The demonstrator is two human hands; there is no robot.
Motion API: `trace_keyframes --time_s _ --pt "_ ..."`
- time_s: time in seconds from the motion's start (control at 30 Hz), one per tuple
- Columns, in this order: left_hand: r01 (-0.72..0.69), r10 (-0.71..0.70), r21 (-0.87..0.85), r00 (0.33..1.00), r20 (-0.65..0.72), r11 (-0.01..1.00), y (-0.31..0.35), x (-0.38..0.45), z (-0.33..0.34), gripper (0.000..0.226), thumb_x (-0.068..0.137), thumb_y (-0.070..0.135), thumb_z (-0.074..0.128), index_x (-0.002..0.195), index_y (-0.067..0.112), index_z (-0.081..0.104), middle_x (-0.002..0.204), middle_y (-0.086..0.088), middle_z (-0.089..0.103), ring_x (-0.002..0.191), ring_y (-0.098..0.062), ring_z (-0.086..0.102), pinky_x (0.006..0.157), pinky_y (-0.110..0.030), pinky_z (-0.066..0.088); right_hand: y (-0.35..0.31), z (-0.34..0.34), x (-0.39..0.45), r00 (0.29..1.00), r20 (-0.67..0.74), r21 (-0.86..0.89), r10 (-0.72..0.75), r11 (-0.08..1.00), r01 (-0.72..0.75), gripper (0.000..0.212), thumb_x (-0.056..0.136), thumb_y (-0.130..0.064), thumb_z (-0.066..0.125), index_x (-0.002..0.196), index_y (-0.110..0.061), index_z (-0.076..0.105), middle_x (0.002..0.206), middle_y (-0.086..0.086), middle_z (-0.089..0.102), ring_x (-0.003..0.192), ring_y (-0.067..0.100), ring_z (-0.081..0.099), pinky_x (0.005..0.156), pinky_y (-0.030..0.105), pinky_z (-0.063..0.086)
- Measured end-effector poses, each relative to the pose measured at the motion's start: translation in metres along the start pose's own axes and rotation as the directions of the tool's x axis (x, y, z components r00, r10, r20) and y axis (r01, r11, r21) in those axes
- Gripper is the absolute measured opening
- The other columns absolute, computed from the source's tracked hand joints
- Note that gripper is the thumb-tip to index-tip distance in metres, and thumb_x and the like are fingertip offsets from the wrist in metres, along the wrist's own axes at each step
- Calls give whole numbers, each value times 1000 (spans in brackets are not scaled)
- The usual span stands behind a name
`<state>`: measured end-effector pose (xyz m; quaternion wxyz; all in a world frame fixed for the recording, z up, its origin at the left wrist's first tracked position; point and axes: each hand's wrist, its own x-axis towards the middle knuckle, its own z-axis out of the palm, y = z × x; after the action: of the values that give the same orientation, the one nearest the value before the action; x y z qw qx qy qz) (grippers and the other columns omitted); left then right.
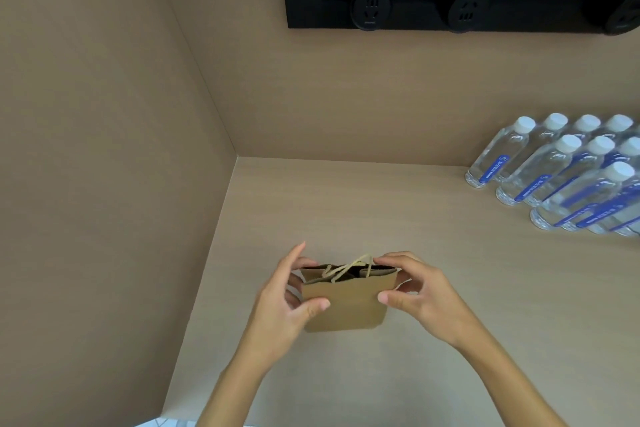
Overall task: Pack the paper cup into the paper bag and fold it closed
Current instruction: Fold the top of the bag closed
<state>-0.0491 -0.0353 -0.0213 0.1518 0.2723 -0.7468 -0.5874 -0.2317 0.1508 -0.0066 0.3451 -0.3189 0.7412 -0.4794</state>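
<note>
Left of the water bottles [568,177], the paper bag [346,302] stands on the counter [450,322]; my left hand [287,302] and right hand [419,291] pinch its 2 sides, mouth open; something dark inside, perhaps the cup.

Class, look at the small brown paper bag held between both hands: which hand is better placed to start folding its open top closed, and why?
Probably the right hand. Its fingertips sit on the top rim of the small brown paper bag, beside the twine handles, thumb on the front. The left hand grips lower, steadying it.
</note>
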Motion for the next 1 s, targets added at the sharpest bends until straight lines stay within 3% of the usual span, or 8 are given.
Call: trace_keyframes --time_s 0.13,0.23,0.4,0.57,0.7,0.83,0.93,1.0 --pt "-40 40 -16 999 -31 999 -1 10 -1 27 77 25 78 99 40 76 105 14 71 88 -14 68 74 -19 51 7 4 6 996 -87 60 -14 998 19 32 80 -15 77 102 -38 74 110 -16 65 63 7 52 65 14 45" --pt "-44 39 -79 997 -60 996 1 16 1 14 80 27 78 92 31 79 99 10 73 84 -11 68 73 -21 51 10 7 10 990 -138 110 -19 993 35 29 82 -10 75 95 -36 77 106 -14 67 56 10 45 58 22 44" --pt "-119 121 38 990 -73 992 -3 27 0 48 83 -16 63 92 29 78 91 13 75 93 -11 68 80 -23 52 6 11 15 978 -209 178 -19 982 57 47 81 14 64 83 -30 79 98 -6 69 51 12 58 45 23 45" --pt "-165 179 131 978 -110 978 -3 30 -3 52 80 -23 60 93 22 82 96 18 75 95 -9 70 84 -21 53 2 17 15 968 -250 265 21 963 48 36 84 21 56 85 -7 78 105 16 67 52 19 64 47 22 48" --pt "-138 148 78 979 -142 987 -2 23 -6 54 86 -21 54 90 26 79 98 5 77 94 -5 71 84 -15 51 0 20 6 968 -239 326 73 945 9 46 89 17 47 82 -14 80 102 9 72 67 15 69 60 19 55" --pt "-47 46 -5 990 -131 999 -2 18 -10 38 93 -10 54 91 19 79 95 3 79 91 -7 71 79 -14 51 -6 19 2 978 -174 255 114 965 -67 9 84 -21 75 92 -22 79 83 0 77 71 11 69 66 15 52" --pt "50 -62 -128 994 -85 991 1 15 -9 17 87 3 72 93 18 78 90 6 79 85 -5 72 75 -14 52 -7 20 5 978 -89 181 191 968 -173 34 71 -19 85 101 -28 72 73 8 64 64 12 60 68 22 47" --pt "99 -103 -102 994 -39 990 0 15 -8 26 78 4 81 97 21 76 95 5 75 84 -10 71 75 -18 54 -8 24 6 975 -101 127 197 975 -183 39 72 -11 84 102 -30 68 77 8 59 65 12 56 64 18 46"
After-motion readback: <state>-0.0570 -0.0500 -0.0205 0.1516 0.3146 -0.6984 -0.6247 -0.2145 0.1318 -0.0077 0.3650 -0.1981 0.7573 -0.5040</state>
